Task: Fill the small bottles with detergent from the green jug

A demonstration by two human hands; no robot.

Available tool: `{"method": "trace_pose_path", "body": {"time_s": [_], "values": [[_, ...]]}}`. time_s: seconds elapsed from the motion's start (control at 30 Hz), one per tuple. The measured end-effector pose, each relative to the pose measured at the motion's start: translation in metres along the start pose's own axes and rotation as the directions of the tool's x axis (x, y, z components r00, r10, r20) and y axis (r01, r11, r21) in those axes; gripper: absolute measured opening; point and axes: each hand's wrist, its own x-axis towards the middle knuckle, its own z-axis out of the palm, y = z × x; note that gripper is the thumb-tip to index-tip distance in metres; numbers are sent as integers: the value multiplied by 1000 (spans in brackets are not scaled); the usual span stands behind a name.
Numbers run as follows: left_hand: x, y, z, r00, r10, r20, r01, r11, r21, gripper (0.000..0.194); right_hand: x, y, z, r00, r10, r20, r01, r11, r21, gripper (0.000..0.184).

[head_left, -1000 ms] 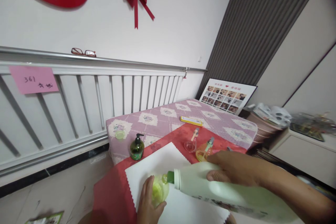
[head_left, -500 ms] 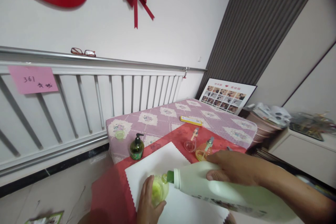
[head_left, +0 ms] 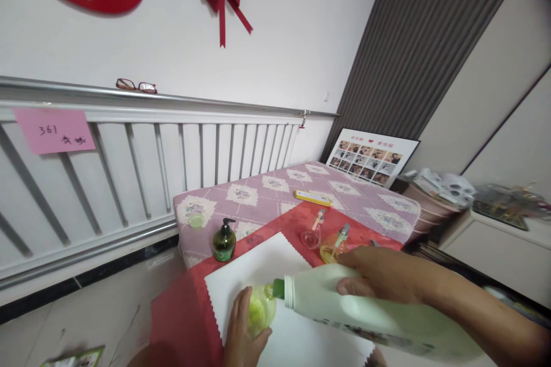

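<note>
My right hand (head_left: 383,274) grips a large pale green jug (head_left: 370,315), tipped on its side with its green spout pointing left. The spout meets the mouth of a small clear bottle (head_left: 260,311) holding yellow-green liquid. My left hand (head_left: 239,335) is wrapped round that small bottle, over a white cloth (head_left: 258,266) spread on a red cloth (head_left: 181,315).
A dark green pump bottle (head_left: 224,241), a clear pink pump bottle (head_left: 312,235) and an orange pump bottle (head_left: 333,246) stand behind. A yellow flat box (head_left: 313,198) and a small green cap (head_left: 196,220) lie on the patterned tablecloth (head_left: 267,186). A radiator lines the wall at left.
</note>
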Motion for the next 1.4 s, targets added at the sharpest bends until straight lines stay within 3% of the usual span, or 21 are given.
{"method": "trace_pose_path", "body": {"time_s": [0.9,1.4], "values": [[-2,2,-1,999,25,-48,-27,999,-47,83,-1,-4,-4,1000,-20,-1,20,1000,-5,35],[-2,5,-4,1000,-9,10,9,1000,-29,88,0,-3,-4,1000,-16,15,16,1000,-15,36]]}}
